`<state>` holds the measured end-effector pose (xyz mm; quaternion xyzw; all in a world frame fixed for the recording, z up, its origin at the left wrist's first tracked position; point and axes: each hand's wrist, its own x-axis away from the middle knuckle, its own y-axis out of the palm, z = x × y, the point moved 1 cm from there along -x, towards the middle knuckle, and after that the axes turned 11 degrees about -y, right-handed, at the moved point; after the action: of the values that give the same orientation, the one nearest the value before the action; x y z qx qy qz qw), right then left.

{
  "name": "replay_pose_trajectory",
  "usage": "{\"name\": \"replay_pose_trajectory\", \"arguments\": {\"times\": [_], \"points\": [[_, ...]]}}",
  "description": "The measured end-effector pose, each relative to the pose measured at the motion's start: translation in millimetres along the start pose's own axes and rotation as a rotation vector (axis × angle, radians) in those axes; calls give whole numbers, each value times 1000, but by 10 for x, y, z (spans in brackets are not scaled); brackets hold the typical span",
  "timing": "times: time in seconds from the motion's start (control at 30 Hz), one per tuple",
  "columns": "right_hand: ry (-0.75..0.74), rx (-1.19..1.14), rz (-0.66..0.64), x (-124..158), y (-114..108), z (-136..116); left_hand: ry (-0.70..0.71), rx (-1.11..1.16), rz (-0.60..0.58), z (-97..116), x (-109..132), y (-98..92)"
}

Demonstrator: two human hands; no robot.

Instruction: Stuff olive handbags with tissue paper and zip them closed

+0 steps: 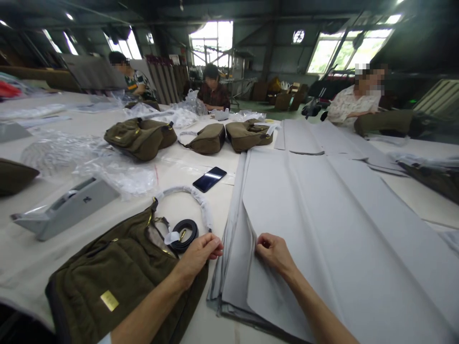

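Observation:
A stack of large grey sheets (279,191), paper-like, lies on the right side of the table. My right hand (274,253) pinches the left edge of the top sheet, which is lifted a little off those beneath. To the left, an olive-green handbag (93,267) with a gold plate lies on its side, its zipped top partly open. Clear wrap covers its looped handle (201,198). Over the bag's right edge is my left hand (202,251), fingers pressed together with nothing visible in them. A coiled dark strap (191,229) with a gold clasp rests beside the bag opening.
A grey tape dispenser (71,205) stands at left, near crumpled clear plastic bags (107,167). A black phone (210,179) lies ahead. Several more olive bags (141,138) sit farther back. Three people (215,93) are at the far side of the table.

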<state>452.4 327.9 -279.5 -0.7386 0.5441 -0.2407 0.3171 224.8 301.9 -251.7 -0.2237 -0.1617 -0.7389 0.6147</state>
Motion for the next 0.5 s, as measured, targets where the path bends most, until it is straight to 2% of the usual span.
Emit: {"name": "replay_pose_trajectory", "arguments": {"times": [0.13, 0.27, 0.4, 0.5], "points": [[37, -275, 7, 25, -57, 187, -64, 134, -26, 82, -60, 78], [55, -433, 4, 18, -72, 221, -34, 263, -60, 265, -115, 211], [59, -482, -28, 6, -92, 206, 15, 402, -118, 459, -173, 334], [50, -428, -44, -7, -103, 201, 53, 446, -157, 536, -242, 425]]}}
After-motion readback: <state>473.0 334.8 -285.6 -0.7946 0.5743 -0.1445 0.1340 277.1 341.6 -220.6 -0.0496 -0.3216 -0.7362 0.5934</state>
